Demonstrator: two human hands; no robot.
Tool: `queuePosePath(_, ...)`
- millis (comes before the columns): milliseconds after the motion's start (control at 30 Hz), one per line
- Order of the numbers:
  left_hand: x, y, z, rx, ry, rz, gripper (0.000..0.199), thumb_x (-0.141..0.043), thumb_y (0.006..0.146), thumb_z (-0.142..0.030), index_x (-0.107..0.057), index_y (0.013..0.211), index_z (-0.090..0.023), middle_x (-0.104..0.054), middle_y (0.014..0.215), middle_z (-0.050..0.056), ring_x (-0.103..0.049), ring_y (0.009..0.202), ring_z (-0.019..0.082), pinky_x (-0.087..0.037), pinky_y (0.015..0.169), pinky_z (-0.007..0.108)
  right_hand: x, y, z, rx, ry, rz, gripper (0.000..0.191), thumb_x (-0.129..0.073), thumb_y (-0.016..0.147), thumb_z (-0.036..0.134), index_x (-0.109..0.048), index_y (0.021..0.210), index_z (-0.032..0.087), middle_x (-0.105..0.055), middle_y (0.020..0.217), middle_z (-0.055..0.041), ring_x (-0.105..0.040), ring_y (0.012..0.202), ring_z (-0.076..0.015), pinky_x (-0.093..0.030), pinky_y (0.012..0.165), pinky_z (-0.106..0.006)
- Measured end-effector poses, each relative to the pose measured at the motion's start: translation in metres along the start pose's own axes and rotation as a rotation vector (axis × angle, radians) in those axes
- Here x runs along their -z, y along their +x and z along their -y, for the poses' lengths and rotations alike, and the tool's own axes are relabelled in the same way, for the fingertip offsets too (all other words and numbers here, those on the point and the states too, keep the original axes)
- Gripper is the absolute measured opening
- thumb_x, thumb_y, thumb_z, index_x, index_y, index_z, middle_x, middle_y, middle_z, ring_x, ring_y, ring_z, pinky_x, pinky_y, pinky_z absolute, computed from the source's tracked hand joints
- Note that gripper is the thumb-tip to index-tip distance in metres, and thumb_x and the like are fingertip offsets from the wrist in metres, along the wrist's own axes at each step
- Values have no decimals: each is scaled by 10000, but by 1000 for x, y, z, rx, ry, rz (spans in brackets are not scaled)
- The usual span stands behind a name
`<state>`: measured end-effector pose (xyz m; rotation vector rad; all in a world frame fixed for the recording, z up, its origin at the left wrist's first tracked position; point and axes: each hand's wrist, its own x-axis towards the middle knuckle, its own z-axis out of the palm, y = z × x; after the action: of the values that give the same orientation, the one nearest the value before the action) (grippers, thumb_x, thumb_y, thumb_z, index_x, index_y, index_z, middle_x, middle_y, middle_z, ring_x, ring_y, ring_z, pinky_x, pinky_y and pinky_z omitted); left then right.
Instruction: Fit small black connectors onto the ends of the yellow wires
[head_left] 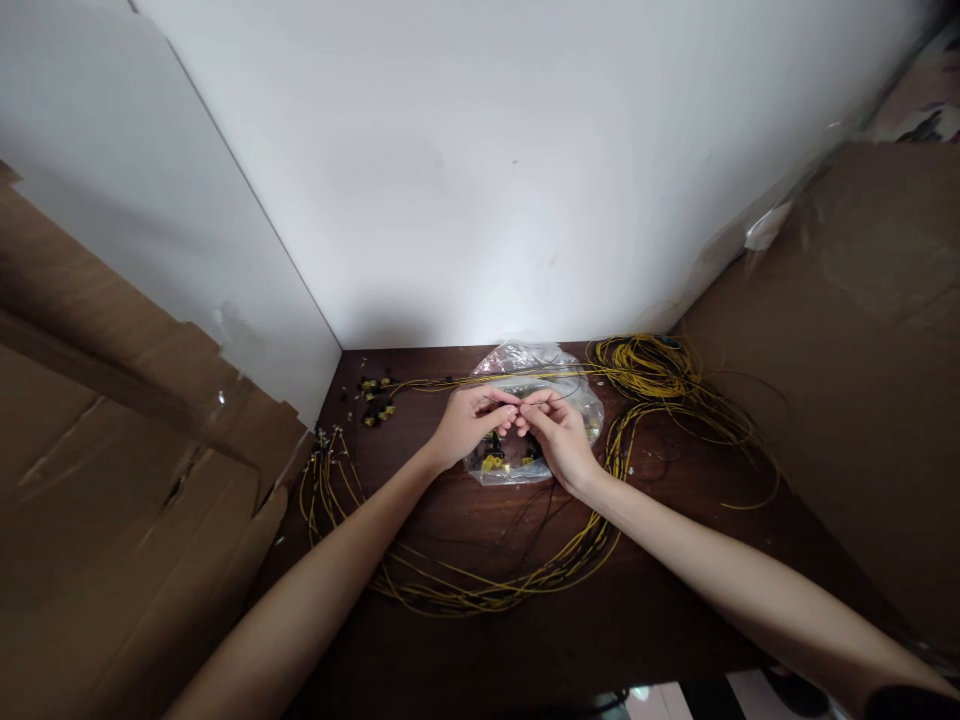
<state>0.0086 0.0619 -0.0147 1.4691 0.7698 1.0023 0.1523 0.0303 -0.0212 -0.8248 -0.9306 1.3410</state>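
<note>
My left hand (474, 424) and my right hand (558, 436) meet over a clear plastic bag (526, 356), their fingertips nearly touching. Each hand pinches a thin black wire (571, 394), which curves out past the right fingers. What sits right between the fingertips is too small to make out. Inside the bag below lie yellow-and-black parts (493, 463), partly covered by my hands. A bundle of yellow and black wires (495, 378) runs behind my fingers to several small yellow-and-black connectors (377, 411) on the left.
Coiled yellow wires (649, 366) lie at the back right of the dark brown table (450, 520). Another loop of wires (517, 592) sweeps under both forearms, with bare-looking ends (328, 440) at the left. Cardboard (150, 480) stands at the left and right; a white wall (480, 180) closes the back.
</note>
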Motion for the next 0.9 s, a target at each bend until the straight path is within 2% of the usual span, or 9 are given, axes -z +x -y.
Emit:
queuePosePath(167, 0, 0, 1, -6, 19, -1, 174, -636, 739, -217, -646, 876, -111, -644, 676, 28, -561, 550, 91, -481, 572, 242, -1, 1, 1, -16, 49, -14, 181, -698, 682, 257, -542, 742, 189, -593, 604, 32, -553, 549, -104, -447, 556, -229)
queuePosePath(333, 0, 0, 1, -12, 5, -1, 174, -632, 740, -211, -643, 881, -110, -638, 664, 23, -560, 548, 91, -478, 567, 240, -1, 1, 0, -3, 34, -6, 226, -732, 652, 245, -584, 815, 192, -603, 650, 29, -565, 594, -105, -456, 571, -227)
queuePosePath(567, 0, 0, 0, -13, 21, -7, 170, -634, 736, -215, -643, 872, -113, -637, 651, 21, -566, 543, 99, -482, 562, 245, 1, 0, 0, -10, -25, 7, 160, -715, 671, 239, -598, 759, 176, -613, 635, 17, -551, 575, -100, -442, 584, -230)
queuePosePath(900, 0, 0, -2, -1, 63, -11, 168, -629, 742, -202, -649, 879, -106, -637, 662, 23, -560, 541, 86, -486, 570, 231, -4, 0, 4, -25, 83, -15, 139, -672, 667, 211, -539, 689, 179, -603, 625, 17, -566, 562, -105, -460, 549, -228)
